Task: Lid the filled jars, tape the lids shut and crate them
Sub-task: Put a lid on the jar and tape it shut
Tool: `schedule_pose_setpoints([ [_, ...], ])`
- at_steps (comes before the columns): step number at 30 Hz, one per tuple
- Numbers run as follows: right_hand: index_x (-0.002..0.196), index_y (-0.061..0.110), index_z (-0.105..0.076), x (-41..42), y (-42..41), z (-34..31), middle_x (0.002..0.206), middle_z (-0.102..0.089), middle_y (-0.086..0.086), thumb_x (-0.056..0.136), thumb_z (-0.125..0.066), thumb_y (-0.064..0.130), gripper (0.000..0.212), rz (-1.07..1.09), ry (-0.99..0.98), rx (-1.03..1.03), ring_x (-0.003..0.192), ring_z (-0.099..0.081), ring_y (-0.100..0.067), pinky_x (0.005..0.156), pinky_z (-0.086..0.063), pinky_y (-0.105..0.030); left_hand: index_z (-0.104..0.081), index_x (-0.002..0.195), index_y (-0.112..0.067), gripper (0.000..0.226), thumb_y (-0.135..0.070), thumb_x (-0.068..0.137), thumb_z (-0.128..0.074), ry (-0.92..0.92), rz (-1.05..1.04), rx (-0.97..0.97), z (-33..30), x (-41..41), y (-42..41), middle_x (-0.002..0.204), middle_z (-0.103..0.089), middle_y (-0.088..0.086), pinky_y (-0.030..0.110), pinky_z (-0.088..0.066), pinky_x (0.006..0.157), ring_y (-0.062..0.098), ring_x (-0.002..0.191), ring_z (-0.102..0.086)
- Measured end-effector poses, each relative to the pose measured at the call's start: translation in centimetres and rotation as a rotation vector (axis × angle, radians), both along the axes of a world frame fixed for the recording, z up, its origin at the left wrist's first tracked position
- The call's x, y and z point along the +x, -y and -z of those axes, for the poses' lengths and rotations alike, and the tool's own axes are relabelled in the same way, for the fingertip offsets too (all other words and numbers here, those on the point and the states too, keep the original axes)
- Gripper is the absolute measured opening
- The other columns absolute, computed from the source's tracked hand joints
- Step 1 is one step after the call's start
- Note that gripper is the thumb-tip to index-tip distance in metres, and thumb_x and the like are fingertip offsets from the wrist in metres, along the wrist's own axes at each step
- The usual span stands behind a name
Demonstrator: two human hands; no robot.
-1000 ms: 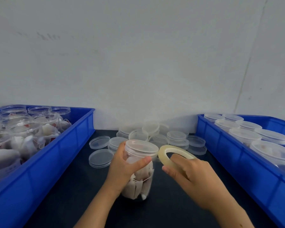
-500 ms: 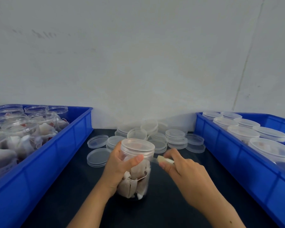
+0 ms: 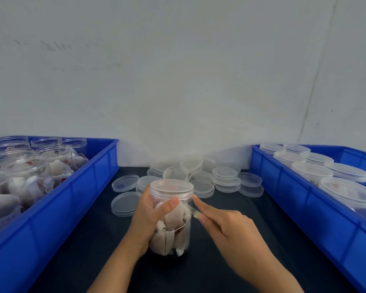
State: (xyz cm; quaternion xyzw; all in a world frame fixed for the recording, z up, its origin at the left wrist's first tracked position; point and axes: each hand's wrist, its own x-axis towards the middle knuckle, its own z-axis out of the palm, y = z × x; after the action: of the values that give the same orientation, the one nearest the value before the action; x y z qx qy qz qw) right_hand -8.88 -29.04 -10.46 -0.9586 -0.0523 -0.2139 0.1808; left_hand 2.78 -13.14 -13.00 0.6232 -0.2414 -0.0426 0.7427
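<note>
Left hand: wrapped round the clear jar, thumb laid across the near face just under the lid, fingers curled behind. Right hand: fingers curled, pinching the tape roll seen edge-on, index fingertip extended to the lid's lower right rim. Thin strip of clear tape apparently stretched from roll to jar; exact point of attachment not discernible.

Jar: upright on the dark table, centre, near. Transparent cylinder, translucent screw lid seated on top, filled with pale tan paper sachets, one with a string looped across it. Base partly masked by the left palm.

Far of jar, against the wall: loose lids, clear and round, some stacked, some flat, a few leaning; count uncertain owing to overlap and transparency.

Left: blue crate with open-mouthed jars of white and red-marked contents; crate cut off by the left and near frame edges, contents blurred.

Right: second blue crate with lidded jars, only tops visible; taping on these not discernible; crate cut off at the right edge.
</note>
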Motion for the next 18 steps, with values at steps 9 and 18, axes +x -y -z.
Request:
schedule_pose_setpoints([
  [9, 0.139, 0.059, -0.032, -0.8, -0.1, -0.9, 0.061, -0.043, 0.013, 0.101, -0.035, 0.043, 0.041, -0.065, 0.045, -0.062, 0.067, -0.045, -0.01, 0.056, -0.034, -0.022, -0.056, 0.12, -0.019, 0.077, -0.047, 0.051, -0.076, 0.018, 0.046, -0.008, -0.2, -0.2, -0.2, 0.109, -0.072, -0.004, 0.016, -0.053, 0.074, 0.01, 0.1, -0.068],
  [18, 0.129, 0.052, -0.049, -0.8, 0.8, -1.1, 0.077, -0.058, 0.013, 0.101, -0.031, 0.047, 0.034, 0.011, 0.068, -0.056, 0.077, -0.054, -0.01, 0.065, -0.044, -0.021, -0.056, 0.12, -0.02, 0.079, -0.047, 0.049, -0.077, 0.034, 0.056, 0.019, 0.0, 0.0, -0.1, 0.109, -0.072, -0.005, 0.017, -0.053, 0.076, 0.01, 0.102, -0.067],
])
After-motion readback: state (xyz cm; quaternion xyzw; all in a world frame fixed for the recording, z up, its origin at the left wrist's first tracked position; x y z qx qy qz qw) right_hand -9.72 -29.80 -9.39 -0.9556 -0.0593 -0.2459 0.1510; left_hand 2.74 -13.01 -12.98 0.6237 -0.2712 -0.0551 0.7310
